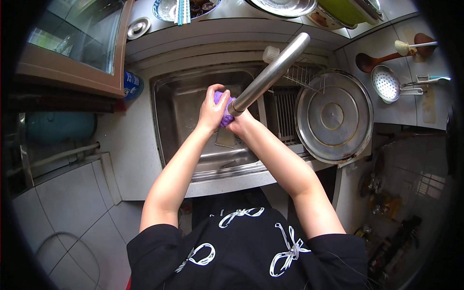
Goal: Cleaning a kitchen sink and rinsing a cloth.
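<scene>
Both my hands are together under the metal faucet spout [272, 74], above the stainless steel sink [181, 105]. My left hand [212, 110] looks wet and is closed around a purple textured cloth or sponge [220, 98], with fingers curled over its top. On the other side of the purple item, my right hand [241, 121] presses against it; the spout's end hides most of its fingers. Beneath my hands, a flat greyish piece [225, 138] lies on the sink's bottom near the drain.
At the right, a large round metal lid [331, 116] leans over the drainer grate [284, 116], by a wire rack [302, 76]. Ladles and a skimmer [386, 83] hang on the tiled wall. An open window frame [72, 72] and a blue container [132, 85] are at the left.
</scene>
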### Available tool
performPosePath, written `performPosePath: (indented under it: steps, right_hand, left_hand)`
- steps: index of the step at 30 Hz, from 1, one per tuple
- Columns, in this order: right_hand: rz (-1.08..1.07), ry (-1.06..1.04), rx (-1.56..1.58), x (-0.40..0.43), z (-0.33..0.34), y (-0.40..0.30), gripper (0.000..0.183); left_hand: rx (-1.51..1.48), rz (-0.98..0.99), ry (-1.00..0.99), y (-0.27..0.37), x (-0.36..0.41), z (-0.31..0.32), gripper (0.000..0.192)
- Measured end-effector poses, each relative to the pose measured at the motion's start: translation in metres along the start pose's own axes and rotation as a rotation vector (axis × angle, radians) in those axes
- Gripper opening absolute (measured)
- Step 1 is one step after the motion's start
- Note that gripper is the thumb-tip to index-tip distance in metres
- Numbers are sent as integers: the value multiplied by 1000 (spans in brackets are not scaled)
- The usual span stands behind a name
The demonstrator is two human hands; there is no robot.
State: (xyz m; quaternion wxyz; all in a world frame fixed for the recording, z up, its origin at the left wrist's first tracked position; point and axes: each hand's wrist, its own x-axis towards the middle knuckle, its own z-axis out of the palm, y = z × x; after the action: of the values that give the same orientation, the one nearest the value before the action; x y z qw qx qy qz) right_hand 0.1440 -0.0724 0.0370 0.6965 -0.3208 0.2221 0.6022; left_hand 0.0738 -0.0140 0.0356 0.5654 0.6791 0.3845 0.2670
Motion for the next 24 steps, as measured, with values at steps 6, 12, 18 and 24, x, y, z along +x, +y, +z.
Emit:
performPosePath:
  steps: [6, 12, 18, 24]
  right_hand:
    - [167, 98, -253, -32, -57, -10, 18]
    - [-491, 255, -1628, -70, -150, 1, 48]
    - [-699, 383, -1979, -135, -200, 48, 41]
    - [-698, 274, -1920, -116, -179, 92, 40]
  left_hand:
    - [-94, -88, -367, -72, -40, 11, 42]
    - [-216, -300, -578, -96, -122, 46, 44]
    - [301, 19, -810, -81, -168, 51, 41]
    - [447, -27, -750, -83, -169, -1, 31]
